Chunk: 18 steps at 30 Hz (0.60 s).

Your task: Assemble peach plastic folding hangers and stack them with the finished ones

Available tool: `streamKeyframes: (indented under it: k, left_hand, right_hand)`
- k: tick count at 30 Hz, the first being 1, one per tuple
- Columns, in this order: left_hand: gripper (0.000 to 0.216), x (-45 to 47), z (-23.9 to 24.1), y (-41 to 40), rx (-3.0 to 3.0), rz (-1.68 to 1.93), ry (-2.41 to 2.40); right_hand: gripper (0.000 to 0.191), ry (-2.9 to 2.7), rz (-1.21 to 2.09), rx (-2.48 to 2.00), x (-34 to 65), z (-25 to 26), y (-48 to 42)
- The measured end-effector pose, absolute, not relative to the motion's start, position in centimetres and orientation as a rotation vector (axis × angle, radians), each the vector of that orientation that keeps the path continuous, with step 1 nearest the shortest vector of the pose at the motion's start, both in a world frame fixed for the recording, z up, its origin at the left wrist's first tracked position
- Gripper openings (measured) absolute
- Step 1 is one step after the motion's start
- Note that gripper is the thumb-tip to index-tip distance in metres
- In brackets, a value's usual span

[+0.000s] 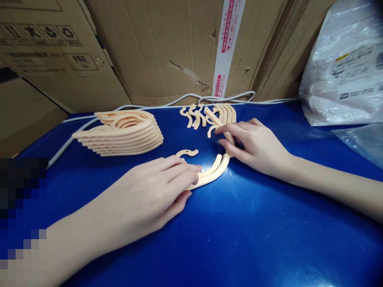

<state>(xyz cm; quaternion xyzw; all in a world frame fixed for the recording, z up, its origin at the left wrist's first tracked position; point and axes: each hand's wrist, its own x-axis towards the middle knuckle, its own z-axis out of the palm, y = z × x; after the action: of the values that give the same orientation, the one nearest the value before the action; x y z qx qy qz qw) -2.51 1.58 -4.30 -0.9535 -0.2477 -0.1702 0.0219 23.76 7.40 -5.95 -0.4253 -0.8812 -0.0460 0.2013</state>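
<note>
A peach plastic hanger (pixel 214 169) lies flat on the blue table (pixel 254 231), its hook (pixel 187 152) pointing left. My left hand (pixel 155 191) rests on the hanger's left arm with fingers together and the thumb under its edge. My right hand (pixel 254 145) pinches the hanger's right end between thumb and fingers, the index finger stretched toward a small row of hangers (pixel 215 115) just behind. A neat stack of the same hangers (pixel 122 133) sits at the left rear.
Cardboard boxes (pixel 167 48) wall off the back of the table. A white cable (pixel 167 104) runs along their base. A white plastic bag (pixel 344 67) sits at the right rear, with clear plastic film (pixel 362 141) beside it.
</note>
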Motion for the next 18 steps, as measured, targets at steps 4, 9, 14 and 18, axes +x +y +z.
streamKeyframes:
  k: [4, 9, 14, 18]
  left_hand:
    - [0.017, -2.52, -4.32, 1.63, -2.94, -0.524, -0.746]
    - [0.017, -2.46, -4.33, 1.58, -2.95, -0.525, -0.74]
    - [0.017, -2.44, -4.32, 1.6, -2.957, -0.515, -0.735]
    - [0.018, -2.57, -4.34, 1.56, -2.951, -0.504, -0.713]
  right_hand:
    - [0.022, -2.452, -0.134, -1.205, 23.67, -6.02, 7.39]
    - [0.025, -2.43, -0.141, -1.211, 23.63, -6.16, 7.42]
    - [0.029, -2.425, -0.151, -1.202, 23.65, -6.28, 7.45]
    - [0.032, -2.434, -0.146, -1.193, 23.72, -6.27, 7.48]
